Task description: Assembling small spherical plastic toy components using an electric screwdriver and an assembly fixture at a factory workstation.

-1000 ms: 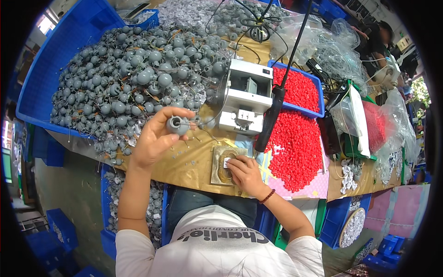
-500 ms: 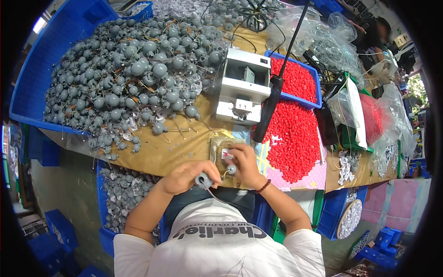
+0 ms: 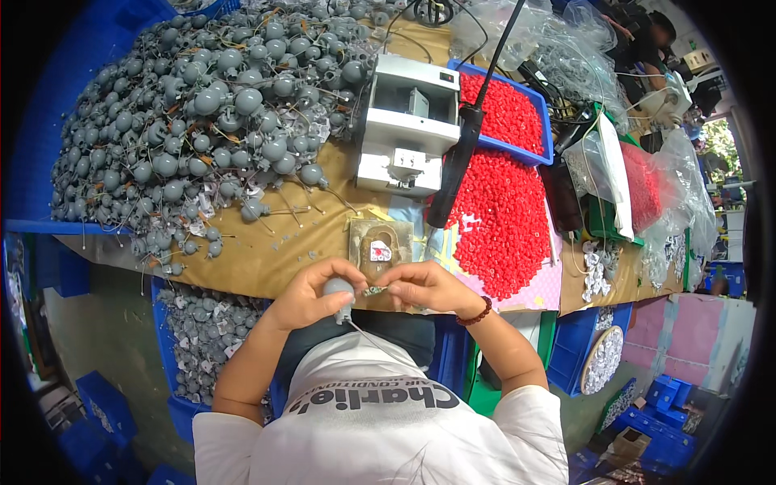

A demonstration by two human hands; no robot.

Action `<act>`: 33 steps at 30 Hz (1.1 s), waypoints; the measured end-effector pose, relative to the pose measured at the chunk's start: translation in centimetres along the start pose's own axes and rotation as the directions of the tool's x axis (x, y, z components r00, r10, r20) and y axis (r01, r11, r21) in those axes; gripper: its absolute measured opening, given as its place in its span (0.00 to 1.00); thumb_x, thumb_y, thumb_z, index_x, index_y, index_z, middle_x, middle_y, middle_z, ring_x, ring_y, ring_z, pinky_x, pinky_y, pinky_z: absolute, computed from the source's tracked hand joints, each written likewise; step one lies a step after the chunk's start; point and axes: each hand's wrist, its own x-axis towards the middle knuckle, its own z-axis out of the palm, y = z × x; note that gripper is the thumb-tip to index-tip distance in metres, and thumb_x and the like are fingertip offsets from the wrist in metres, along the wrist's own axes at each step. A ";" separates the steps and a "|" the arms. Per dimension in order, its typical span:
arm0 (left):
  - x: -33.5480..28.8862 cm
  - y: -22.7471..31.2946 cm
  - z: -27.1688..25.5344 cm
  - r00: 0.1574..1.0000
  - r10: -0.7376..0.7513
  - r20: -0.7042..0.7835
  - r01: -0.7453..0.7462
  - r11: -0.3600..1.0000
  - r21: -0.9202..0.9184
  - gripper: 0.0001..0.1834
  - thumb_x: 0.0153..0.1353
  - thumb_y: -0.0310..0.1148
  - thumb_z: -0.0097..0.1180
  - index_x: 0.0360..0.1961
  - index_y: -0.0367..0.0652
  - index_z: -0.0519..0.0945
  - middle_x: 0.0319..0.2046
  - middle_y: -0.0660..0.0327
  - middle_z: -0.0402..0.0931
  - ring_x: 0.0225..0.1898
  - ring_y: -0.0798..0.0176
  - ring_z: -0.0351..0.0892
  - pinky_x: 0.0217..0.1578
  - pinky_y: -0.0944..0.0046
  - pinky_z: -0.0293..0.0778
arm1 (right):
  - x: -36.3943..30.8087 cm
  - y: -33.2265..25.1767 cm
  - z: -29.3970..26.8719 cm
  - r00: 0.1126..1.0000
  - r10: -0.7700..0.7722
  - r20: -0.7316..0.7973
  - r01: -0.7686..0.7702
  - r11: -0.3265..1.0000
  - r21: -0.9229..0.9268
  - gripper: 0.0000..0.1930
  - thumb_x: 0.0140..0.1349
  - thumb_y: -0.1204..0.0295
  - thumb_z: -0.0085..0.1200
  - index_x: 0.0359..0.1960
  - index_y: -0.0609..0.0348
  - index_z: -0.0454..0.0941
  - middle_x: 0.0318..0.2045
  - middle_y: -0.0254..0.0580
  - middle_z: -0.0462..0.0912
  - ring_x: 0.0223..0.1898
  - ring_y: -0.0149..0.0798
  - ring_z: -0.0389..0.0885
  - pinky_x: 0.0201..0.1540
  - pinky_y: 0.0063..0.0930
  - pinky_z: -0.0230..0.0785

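Near the plate (image 3: 400,239), my left hand (image 3: 309,296) gripped a grey ball (image 3: 338,287); my right hand (image 3: 431,286), drawn back, pinched a greenish part (image 3: 373,290).

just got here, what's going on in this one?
A person sits at a bench. The left hand holds a grey ball, and the right hand pinches a small part right beside it, too small to make out. Just beyond the hands, a white-and-red tag lies on a square plate. Farther back stand a white machine, a big heap of grey balls to its left and red pieces to its right.
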 end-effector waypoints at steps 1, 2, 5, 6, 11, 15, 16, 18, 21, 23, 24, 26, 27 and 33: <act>0.0 -0.4 -0.1 0.999 0.025 -0.036 -0.020 0.991 0.131 0.14 0.64 0.25 0.60 0.51 0.38 0.80 0.47 0.59 0.80 0.51 0.65 0.78 0.54 0.63 0.74 | 0.0 0.2 -0.1 0.999 0.009 -0.049 -0.010 1.000 -0.021 0.15 0.75 0.67 0.57 0.56 0.64 0.82 0.33 0.36 0.85 0.35 0.25 0.80 0.40 0.21 0.75; 0.0 -0.8 0.0 0.998 0.056 -0.039 -0.044 0.963 0.264 0.15 0.62 0.24 0.60 0.51 0.39 0.80 0.47 0.59 0.79 0.51 0.63 0.78 0.54 0.62 0.74 | 0.2 0.3 -0.1 0.997 -0.027 -0.075 0.016 0.990 -0.138 0.15 0.74 0.67 0.57 0.54 0.65 0.82 0.34 0.37 0.86 0.35 0.25 0.80 0.40 0.22 0.75; 0.6 -1.1 0.9 0.991 0.132 -0.027 -0.092 0.810 0.579 0.17 0.58 0.20 0.61 0.50 0.40 0.81 0.47 0.56 0.77 0.51 0.57 0.78 0.55 0.60 0.73 | 1.0 0.3 -0.1 0.989 -0.081 -0.126 0.025 0.919 -0.392 0.14 0.73 0.68 0.58 0.51 0.66 0.84 0.36 0.39 0.88 0.34 0.26 0.81 0.40 0.25 0.76; 0.8 -1.4 1.2 0.989 0.145 -0.023 -0.103 0.796 0.597 0.18 0.57 0.20 0.61 0.50 0.40 0.81 0.47 0.56 0.77 0.51 0.56 0.78 0.55 0.59 0.73 | 1.2 0.2 -0.1 0.989 -0.056 -0.135 -0.005 0.911 -0.413 0.13 0.72 0.68 0.58 0.50 0.66 0.85 0.37 0.40 0.89 0.34 0.26 0.81 0.40 0.27 0.76; 1.6 -3.7 2.2 0.964 0.238 -0.117 -0.108 0.754 0.648 0.21 0.56 0.20 0.62 0.52 0.40 0.78 0.48 0.55 0.74 0.51 0.55 0.77 0.55 0.59 0.73 | 2.0 1.3 0.4 0.962 -0.015 -0.273 -0.066 0.957 -0.283 0.12 0.70 0.71 0.60 0.49 0.64 0.85 0.36 0.42 0.89 0.35 0.28 0.83 0.39 0.29 0.77; 1.7 -5.1 2.5 0.910 0.226 -0.347 0.051 0.771 0.635 0.24 0.55 0.22 0.67 0.54 0.39 0.75 0.47 0.54 0.73 0.49 0.55 0.76 0.52 0.60 0.73 | 2.3 1.4 0.2 0.875 -0.388 -0.290 0.132 0.766 -0.629 0.09 0.64 0.76 0.62 0.44 0.64 0.85 0.33 0.44 0.86 0.32 0.41 0.85 0.37 0.35 0.77; 1.8 -5.3 2.5 0.900 0.240 -0.364 0.058 0.761 0.646 0.25 0.54 0.23 0.68 0.53 0.38 0.75 0.47 0.54 0.73 0.48 0.55 0.76 0.52 0.60 0.74 | 2.4 1.3 0.2 0.846 -0.481 -0.231 0.160 0.641 -0.750 0.09 0.61 0.78 0.62 0.44 0.64 0.85 0.33 0.44 0.85 0.32 0.44 0.84 0.36 0.36 0.77; 2.1 -5.7 2.6 0.879 0.281 -0.384 0.058 0.738 0.673 0.26 0.53 0.24 0.70 0.53 0.38 0.75 0.47 0.53 0.73 0.48 0.54 0.76 0.51 0.59 0.74 | 2.8 1.2 0.3 0.769 -0.629 -0.114 0.179 0.382 -0.907 0.11 0.57 0.79 0.63 0.43 0.62 0.85 0.32 0.44 0.83 0.32 0.49 0.82 0.36 0.39 0.76; 2.4 -6.1 2.6 0.852 0.374 -0.366 0.013 0.684 0.730 0.26 0.52 0.25 0.72 0.52 0.38 0.75 0.47 0.52 0.73 0.49 0.52 0.76 0.51 0.58 0.74 | 3.2 1.3 0.0 0.718 -0.695 -0.038 0.177 0.235 -0.956 0.15 0.51 0.81 0.65 0.43 0.61 0.85 0.33 0.42 0.82 0.33 0.47 0.81 0.35 0.39 0.76; 2.7 -6.2 2.6 0.844 0.409 -0.346 -0.007 0.655 0.756 0.26 0.52 0.25 0.73 0.52 0.38 0.76 0.48 0.52 0.74 0.49 0.50 0.77 0.51 0.57 0.74 | 3.5 1.4 -0.3 0.703 -0.711 -0.020 0.165 0.189 -0.968 0.16 0.50 0.80 0.65 0.42 0.60 0.85 0.33 0.41 0.82 0.34 0.46 0.80 0.35 0.38 0.75; 2.9 -6.3 2.6 0.846 0.412 -0.338 -0.011 0.647 0.762 0.26 0.51 0.25 0.73 0.51 0.38 0.76 0.48 0.52 0.74 0.49 0.49 0.77 0.51 0.56 0.74 | 3.7 1.5 -0.4 0.694 -0.720 -0.007 0.152 0.156 -0.976 0.15 0.50 0.78 0.64 0.42 0.59 0.85 0.33 0.40 0.81 0.34 0.45 0.80 0.36 0.38 0.74; 3.2 -6.5 2.5 0.849 0.412 -0.330 -0.010 0.638 0.770 0.26 0.51 0.25 0.73 0.51 0.39 0.76 0.48 0.51 0.74 0.49 0.48 0.77 0.51 0.56 0.74 | 4.1 1.7 -0.7 0.689 -0.725 0.025 0.137 0.096 -0.986 0.15 0.51 0.75 0.63 0.43 0.58 0.84 0.33 0.39 0.80 0.35 0.45 0.79 0.36 0.37 0.73; 3.3 -6.6 2.4 0.850 0.408 -0.333 -0.004 0.637 0.771 0.26 0.51 0.25 0.73 0.51 0.39 0.76 0.48 0.51 0.74 0.49 0.47 0.77 0.51 0.55 0.74 | 4.2 1.7 -0.8 0.692 -0.720 0.043 0.135 0.070 -0.988 0.15 0.52 0.74 0.62 0.43 0.58 0.84 0.33 0.39 0.79 0.36 0.44 0.79 0.37 0.37 0.73; 3.6 -7.0 2.3 0.868 0.378 -0.321 0.012 0.631 0.776 0.26 0.51 0.25 0.73 0.50 0.38 0.76 0.48 0.50 0.74 0.49 0.46 0.77 0.51 0.55 0.74 | 3.7 1.2 -1.0 0.754 -0.643 0.134 0.119 -0.067 -0.991 0.16 0.55 0.71 0.57 0.46 0.56 0.83 0.35 0.38 0.77 0.39 0.42 0.78 0.40 0.36 0.73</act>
